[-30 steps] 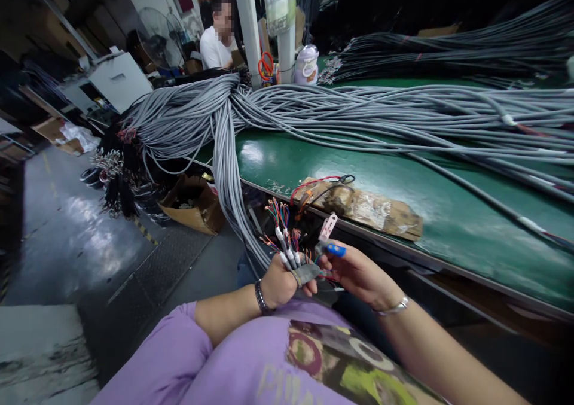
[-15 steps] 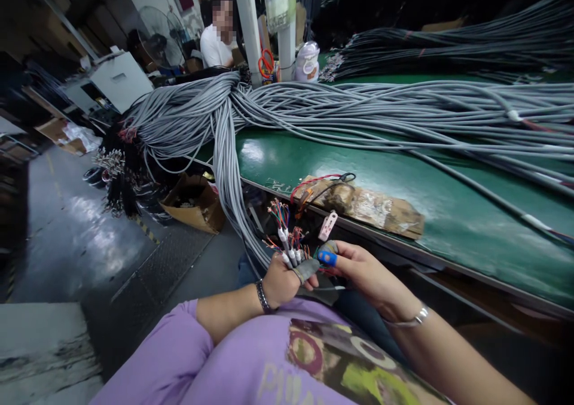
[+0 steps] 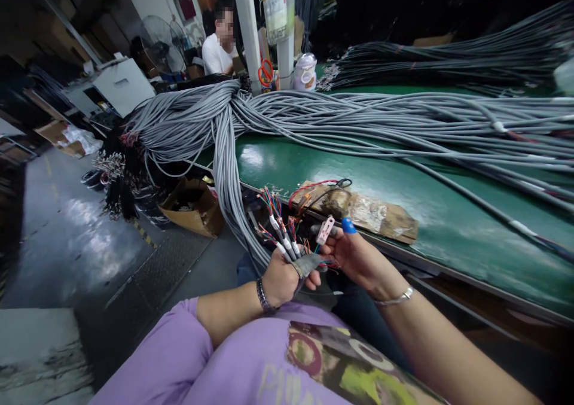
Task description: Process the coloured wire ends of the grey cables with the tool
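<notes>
The left hand (image 3: pixel 280 278) holds a bunch of gray cable ends (image 3: pixel 286 245) with thin red, blue and green wires (image 3: pixel 272 201) poking out. The right hand (image 3: pixel 355 258) is just beside it, with its thumb sticking up, wrapped in something blue (image 3: pixel 348 225). Lots of long gray cables (image 3: pixel 350 115) lie across the green table (image 3: pixel 255 160). Farther back, a person (image 3: pixel 215 55) in white is near a big fan (image 3: pixel 159 43).

Dim and cool in here, white glare flaring off the floor (image 3: pixel 89 231) at left, another shine on the green table (image 3: pixel 253 157) near centre, deep shadow swallowing the upper right, wide-angle stretch at the edges, fine wire ends (image 3: pixel 271 200) slightly soft
</notes>
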The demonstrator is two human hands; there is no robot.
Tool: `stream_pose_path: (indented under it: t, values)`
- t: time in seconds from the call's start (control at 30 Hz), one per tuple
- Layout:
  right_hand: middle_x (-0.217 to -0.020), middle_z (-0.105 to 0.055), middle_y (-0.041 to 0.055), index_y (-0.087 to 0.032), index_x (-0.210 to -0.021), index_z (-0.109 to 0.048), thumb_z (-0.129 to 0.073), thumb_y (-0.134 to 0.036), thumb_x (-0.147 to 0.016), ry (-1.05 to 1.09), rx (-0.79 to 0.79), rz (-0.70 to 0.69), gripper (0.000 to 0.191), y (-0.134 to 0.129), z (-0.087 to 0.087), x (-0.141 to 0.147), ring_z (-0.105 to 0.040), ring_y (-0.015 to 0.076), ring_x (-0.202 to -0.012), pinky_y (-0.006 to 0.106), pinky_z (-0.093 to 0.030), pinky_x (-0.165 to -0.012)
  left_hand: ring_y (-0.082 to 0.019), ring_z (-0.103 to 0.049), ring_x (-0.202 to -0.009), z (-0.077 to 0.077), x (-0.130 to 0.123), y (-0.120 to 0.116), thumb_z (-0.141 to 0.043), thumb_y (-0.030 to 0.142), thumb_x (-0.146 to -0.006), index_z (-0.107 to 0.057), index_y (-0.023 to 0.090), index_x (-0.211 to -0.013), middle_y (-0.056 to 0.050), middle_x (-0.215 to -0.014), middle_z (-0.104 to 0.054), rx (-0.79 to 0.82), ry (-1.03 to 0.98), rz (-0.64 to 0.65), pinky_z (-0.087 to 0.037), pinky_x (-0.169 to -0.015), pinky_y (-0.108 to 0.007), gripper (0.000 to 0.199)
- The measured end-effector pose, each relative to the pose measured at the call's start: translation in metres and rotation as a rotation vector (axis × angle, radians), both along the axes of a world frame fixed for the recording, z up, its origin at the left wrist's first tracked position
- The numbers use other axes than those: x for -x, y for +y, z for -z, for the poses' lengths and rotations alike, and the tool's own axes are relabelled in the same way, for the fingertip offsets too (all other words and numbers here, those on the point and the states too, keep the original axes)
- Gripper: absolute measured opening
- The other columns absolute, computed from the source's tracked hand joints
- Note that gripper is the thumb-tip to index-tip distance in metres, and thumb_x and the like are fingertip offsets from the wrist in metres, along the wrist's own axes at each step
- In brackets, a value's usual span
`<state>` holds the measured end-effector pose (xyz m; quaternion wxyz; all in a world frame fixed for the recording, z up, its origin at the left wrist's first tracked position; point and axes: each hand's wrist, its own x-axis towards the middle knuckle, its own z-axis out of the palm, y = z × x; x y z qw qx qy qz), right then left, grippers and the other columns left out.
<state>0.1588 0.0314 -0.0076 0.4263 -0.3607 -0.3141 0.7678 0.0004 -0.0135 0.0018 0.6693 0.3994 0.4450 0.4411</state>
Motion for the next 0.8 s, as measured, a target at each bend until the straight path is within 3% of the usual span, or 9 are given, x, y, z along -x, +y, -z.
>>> stream_pose_path:
  t: [0.1,0.23,0.3,0.4,0.53,0.8]
  values:
    - [-0.055,-0.049,-0.0023,-0.019,-0.072,-0.059,-0.071,-0.064,-0.067,-0.029,-0.075,0.025,0.047,0.003,-0.003,0.008,-0.044,0.0122,-0.050,0.027,-0.041,-0.049,-0.008,-0.049,-0.036,0.000,-0.004,0.004,-0.074,0.057,-0.063,-0.059,0.012,-0.065,-0.001,-0.048,-0.058,0.006,-0.040,-0.009,-0.038,-0.037,-0.020,0.048]
    - [-0.051,-0.043,-0.0028,-0.022,-0.063,-0.050,-0.068,-0.067,-0.068,-0.222,-0.200,0.272,0.048,-0.001,0.005,0.015,-0.039,0.0127,-0.049,0.028,-0.038,-0.049,-0.008,-0.048,-0.035,0.000,-0.007,0.008,-0.075,0.056,-0.062,-0.057,0.012,-0.062,-0.001,-0.046,-0.057,0.030,-0.053,-0.017,-0.037,-0.036,-0.020,0.047]
    - [-0.052,-0.047,-0.0004,-0.024,-0.065,-0.051,-0.058,-0.074,-0.071,-0.290,-0.234,0.311,0.051,-0.003,0.009,0.017,-0.044,0.0152,-0.050,0.030,-0.039,-0.049,-0.008,-0.047,-0.035,-0.001,-0.007,0.009,-0.075,0.056,-0.061,-0.058,0.012,-0.064,-0.001,-0.046,-0.057,0.040,-0.049,-0.006,-0.037,-0.037,-0.020,0.047]
    - [-0.055,-0.054,0.0026,-0.023,-0.080,-0.060,-0.043,-0.084,-0.071,-0.181,-0.179,0.144,0.063,-0.002,0.010,0.021,-0.049,0.0175,-0.045,0.032,-0.039,-0.044,-0.008,-0.048,-0.036,-0.002,-0.009,0.010,-0.075,0.058,-0.058,-0.059,0.012,-0.064,0.000,-0.047,-0.057,0.045,-0.038,-0.005,-0.038,-0.037,-0.020,0.049]
    - [-0.064,-0.064,0.0041,-0.023,-0.104,-0.061,-0.041,-0.085,-0.071,0.076,-0.032,-0.073,0.073,0.000,0.005,0.025,-0.050,0.0177,-0.036,0.032,-0.040,-0.036,-0.008,-0.048,-0.036,0.001,-0.010,0.010,-0.074,0.059,-0.059,-0.059,0.012,-0.064,-0.001,-0.047,-0.057,0.042,-0.027,-0.013,-0.038,-0.038,-0.020,0.050]
    - [-0.058,-0.060,0.0007,-0.023,-0.080,-0.057,-0.054,-0.079,-0.070,0.175,-0.010,-0.009,0.057,0.003,0.005,0.027,-0.053,0.0169,-0.036,0.029,-0.040,-0.034,-0.008,-0.047,-0.035,0.006,-0.010,0.010,-0.075,0.057,-0.061,-0.058,0.012,-0.060,-0.001,-0.046,-0.057,0.035,-0.010,-0.017,-0.038,-0.037,-0.020,0.048]
